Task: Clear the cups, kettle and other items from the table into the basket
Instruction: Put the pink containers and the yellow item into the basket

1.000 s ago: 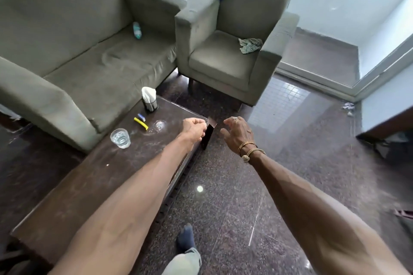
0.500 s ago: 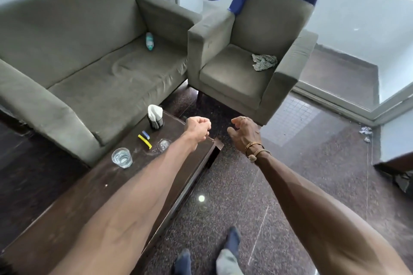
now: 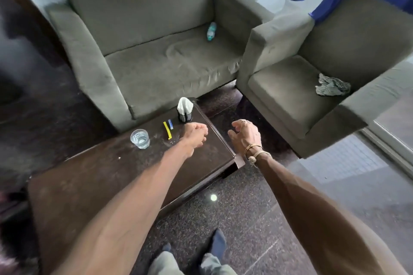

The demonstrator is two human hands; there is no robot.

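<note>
- Left grip clenched, seemingly empty, poised over the bench; glass just leftward, likely next
- Right grip loosely released, free to assist

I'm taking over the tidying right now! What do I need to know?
Left hand: a fist, holding nothing, above the table.
Right hand: loosely curled, empty, just past the table's edge.
On the table: glass of water, yellow strip, blue piece, napkin holder.
Done: nothing that shows. No basket or kettle in view.
Left: find the basket and put all four things in it.
</note>
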